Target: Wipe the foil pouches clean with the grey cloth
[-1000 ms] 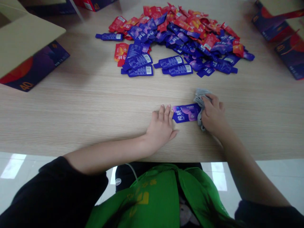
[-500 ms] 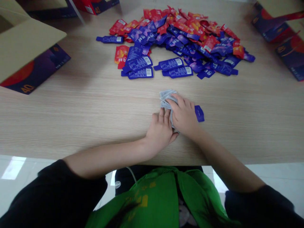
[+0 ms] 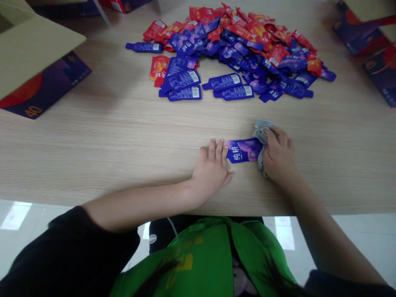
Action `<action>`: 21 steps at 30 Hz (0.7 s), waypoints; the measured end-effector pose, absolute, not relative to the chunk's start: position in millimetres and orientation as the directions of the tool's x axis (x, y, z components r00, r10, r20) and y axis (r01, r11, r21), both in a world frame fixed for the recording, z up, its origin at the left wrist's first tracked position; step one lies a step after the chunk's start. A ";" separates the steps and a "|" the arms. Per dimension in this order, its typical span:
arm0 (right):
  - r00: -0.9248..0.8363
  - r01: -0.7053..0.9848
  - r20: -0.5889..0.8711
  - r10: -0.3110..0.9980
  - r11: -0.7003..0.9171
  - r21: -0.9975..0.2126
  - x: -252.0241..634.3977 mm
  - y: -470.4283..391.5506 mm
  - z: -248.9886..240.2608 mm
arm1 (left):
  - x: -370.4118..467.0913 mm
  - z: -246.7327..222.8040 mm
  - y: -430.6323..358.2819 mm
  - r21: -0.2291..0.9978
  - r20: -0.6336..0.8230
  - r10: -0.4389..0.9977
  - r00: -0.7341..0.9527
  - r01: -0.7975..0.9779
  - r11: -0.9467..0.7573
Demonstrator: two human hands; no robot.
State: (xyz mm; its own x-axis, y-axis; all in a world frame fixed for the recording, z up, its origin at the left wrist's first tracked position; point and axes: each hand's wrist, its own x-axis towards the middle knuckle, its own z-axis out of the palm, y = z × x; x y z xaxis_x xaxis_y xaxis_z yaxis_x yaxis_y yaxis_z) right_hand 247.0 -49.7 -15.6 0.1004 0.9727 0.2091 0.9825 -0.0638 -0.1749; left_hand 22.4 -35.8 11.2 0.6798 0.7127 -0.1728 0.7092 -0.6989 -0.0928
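A purple pouch with white characters lies flat on the table in front of me. My left hand rests palm down, its outstretched fingers pressing on the pouch's left end. Bunched under my right hand is a grey cloth, gripped in closed fingers. The cloth touches the pouch's right end and hides its edge. Beyond my hands, several purple pouches lie flat with their printed backs up, at the near side of a heap of red pouches and purple ones.
An opened carton with a raised flap stands at the left. More cartons stand at the far left and at the right. The wooden table's front edge runs just before my green apron.
My right hand has slid right with the cloth, from the pouch's left part to its right end, uncovering the printed front. My left hand has stayed almost in place.
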 end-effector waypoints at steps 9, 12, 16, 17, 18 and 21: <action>-0.019 0.930 0.367 0.930 0.151 -0.336 227.1 -24.5 6.3 | 22.0 12.4 -35.1 -0.083 -0.157 0.705 0.692 0.702 -0.708; -0.122 0.941 0.280 0.952 0.201 -0.272 180.8 -19.4 9.4 | 21.5 14.3 -34.3 -0.056 -0.169 0.699 0.695 0.701 -0.711; -0.181 0.964 0.145 0.973 0.205 -0.172 157.6 -19.5 0.1 | 22.8 16.6 -34.7 -0.044 -0.184 0.707 0.683 0.713 -0.700; -0.166 0.968 0.138 0.976 0.188 -0.163 160.1 -20.1 -1.5 | 23.3 16.8 -35.1 -0.046 -0.182 0.713 0.678 0.718 -0.694; -0.142 0.974 0.138 0.980 0.164 -0.157 164.8 -20.9 -2.2 | 23.8 16.6 -35.6 -0.049 -0.181 0.716 0.675 0.721 -0.692; -0.055 0.985 0.158 0.986 0.080 -0.151 185.1 -25.0 -1.2 | 24.0 15.1 -37.0 -0.056 -0.177 0.723 0.667 0.727 -0.685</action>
State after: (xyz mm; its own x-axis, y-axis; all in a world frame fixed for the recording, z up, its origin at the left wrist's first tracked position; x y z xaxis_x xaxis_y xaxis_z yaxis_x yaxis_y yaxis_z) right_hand 185.1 -25.0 -1.2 -0.0553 0.9859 0.1582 0.9853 0.0795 -0.1512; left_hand 24.0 -37.0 15.1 0.6674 0.7232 -0.1775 0.7268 -0.6845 -0.0562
